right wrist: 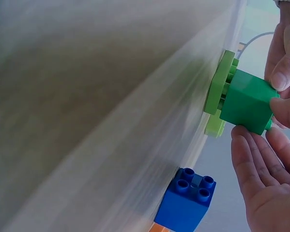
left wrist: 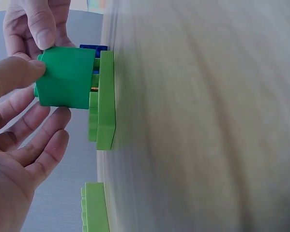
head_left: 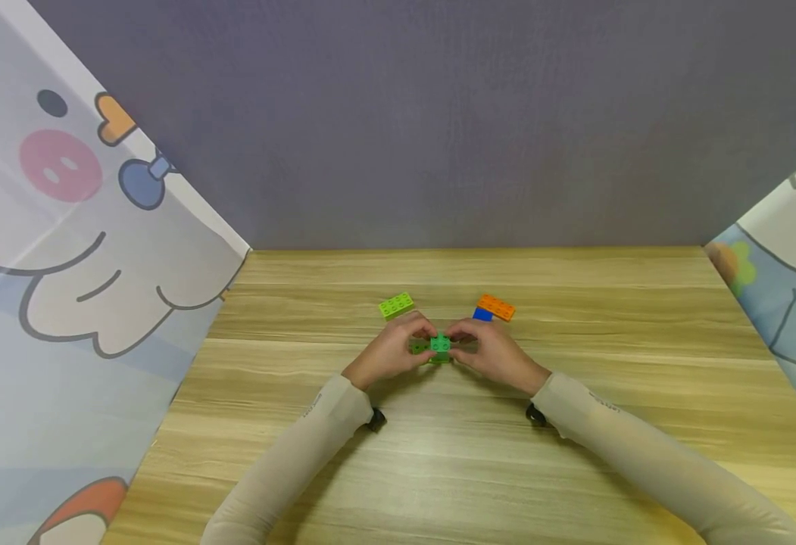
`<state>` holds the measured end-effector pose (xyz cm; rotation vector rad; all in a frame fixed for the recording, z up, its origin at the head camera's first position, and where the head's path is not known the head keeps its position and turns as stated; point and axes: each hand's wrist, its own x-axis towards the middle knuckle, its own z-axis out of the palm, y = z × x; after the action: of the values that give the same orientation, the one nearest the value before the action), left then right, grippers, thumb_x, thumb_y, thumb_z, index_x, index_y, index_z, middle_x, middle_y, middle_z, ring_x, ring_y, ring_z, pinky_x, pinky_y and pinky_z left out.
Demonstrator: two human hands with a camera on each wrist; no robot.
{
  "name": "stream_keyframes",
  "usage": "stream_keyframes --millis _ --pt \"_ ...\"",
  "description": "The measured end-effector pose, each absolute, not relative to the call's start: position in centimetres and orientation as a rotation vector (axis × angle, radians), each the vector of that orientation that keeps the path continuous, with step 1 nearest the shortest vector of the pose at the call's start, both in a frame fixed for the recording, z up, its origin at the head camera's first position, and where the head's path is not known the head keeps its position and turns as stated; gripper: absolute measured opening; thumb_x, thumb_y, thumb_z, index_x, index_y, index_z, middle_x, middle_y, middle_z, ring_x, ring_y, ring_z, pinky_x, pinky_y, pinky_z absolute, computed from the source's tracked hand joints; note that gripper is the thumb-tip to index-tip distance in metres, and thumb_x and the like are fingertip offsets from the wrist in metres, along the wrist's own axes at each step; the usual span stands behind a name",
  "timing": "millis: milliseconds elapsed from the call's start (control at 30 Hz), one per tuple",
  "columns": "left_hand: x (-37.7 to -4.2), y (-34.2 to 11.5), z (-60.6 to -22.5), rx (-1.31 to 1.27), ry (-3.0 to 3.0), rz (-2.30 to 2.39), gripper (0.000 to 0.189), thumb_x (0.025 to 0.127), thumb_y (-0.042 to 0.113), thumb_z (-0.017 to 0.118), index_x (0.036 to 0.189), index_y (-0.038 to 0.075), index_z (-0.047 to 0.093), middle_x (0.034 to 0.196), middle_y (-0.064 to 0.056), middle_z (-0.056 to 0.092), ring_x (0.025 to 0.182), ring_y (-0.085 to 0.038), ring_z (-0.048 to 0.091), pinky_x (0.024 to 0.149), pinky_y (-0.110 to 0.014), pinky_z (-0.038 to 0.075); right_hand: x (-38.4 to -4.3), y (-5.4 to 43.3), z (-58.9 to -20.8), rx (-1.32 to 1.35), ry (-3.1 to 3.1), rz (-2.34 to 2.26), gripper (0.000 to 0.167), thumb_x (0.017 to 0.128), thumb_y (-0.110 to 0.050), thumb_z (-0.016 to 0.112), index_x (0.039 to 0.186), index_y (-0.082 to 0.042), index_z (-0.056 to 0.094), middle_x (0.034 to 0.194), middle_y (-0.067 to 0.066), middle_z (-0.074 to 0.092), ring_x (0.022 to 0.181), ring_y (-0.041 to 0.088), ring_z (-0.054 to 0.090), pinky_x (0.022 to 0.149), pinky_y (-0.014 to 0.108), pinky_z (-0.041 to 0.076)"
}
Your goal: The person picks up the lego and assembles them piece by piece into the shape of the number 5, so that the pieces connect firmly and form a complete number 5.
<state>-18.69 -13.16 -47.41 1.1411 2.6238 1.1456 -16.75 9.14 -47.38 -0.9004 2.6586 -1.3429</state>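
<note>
A green square building block (head_left: 440, 343) is held between both hands over the table. My left hand (head_left: 396, 350) pinches it from the left with thumb and fingers. From the right, my right hand (head_left: 494, 356) pinches the same block. Directly beneath lies a flat lime-green building block (left wrist: 106, 101), studs up. In the left wrist view the green block's underside is right at those studs, over one end, with some studs showing in between. The head view shows the lime block mostly covered by the left fingers and the green block.
Behind the left hand lies another flat lime-green block (head_left: 396, 304). Beyond the right hand, a blue block (right wrist: 184, 200) stands beside a flat orange block (head_left: 496, 307). A grey panel (head_left: 466, 136) rises at the back of the wooden table (head_left: 432, 469), with printed side walls.
</note>
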Motion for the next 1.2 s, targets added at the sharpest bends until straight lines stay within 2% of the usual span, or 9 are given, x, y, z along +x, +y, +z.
stream_keyframes --millis 467,733,1067,1200 --pt "-18.3 -13.3 -47.2 1.107 2.639 1.119 0.024 0.082 0.010 0.075 0.103 0.008 0.064 0.101 0.003 0.057 0.095 -0.019 0.060 0.083 -0.026 0.051 -16.7 9.0 -46.7 -0.883 2.649 -1.285 0.023 0.083 -0.010 0.074 0.104 -0.014 0.067 0.102 -0.004 0.065 0.092 0.019 0.064 0.079 0.032 0.053" --pt "-18.3 -13.3 -46.6 1.029 2.642 1.082 0.023 0.083 0.015 0.074 0.104 0.010 0.065 0.100 0.006 0.058 0.096 -0.014 0.059 0.084 -0.025 0.049 -17.0 9.1 -46.5 -0.848 2.599 -1.286 0.023 0.083 -0.011 0.074 0.105 -0.014 0.068 0.104 -0.004 0.065 0.092 0.017 0.064 0.079 0.029 0.053" --pt "-18.1 -12.9 -46.9 1.067 2.656 1.096 0.023 0.082 0.010 0.075 0.103 0.009 0.065 0.098 0.003 0.059 0.093 -0.016 0.061 0.081 -0.026 0.051 -17.0 9.1 -46.1 -0.840 2.573 -1.272 0.021 0.081 -0.007 0.075 0.099 -0.013 0.069 0.099 -0.004 0.066 0.087 0.011 0.063 0.076 0.026 0.053" --pt "-18.0 -12.8 -46.9 1.062 2.666 1.106 0.023 0.082 0.010 0.074 0.103 0.009 0.065 0.098 0.003 0.060 0.093 -0.012 0.061 0.080 -0.025 0.051 -17.1 9.0 -45.9 -0.834 2.580 -1.254 0.019 0.081 -0.006 0.076 0.097 -0.013 0.068 0.097 -0.004 0.066 0.085 0.011 0.063 0.075 0.025 0.053"
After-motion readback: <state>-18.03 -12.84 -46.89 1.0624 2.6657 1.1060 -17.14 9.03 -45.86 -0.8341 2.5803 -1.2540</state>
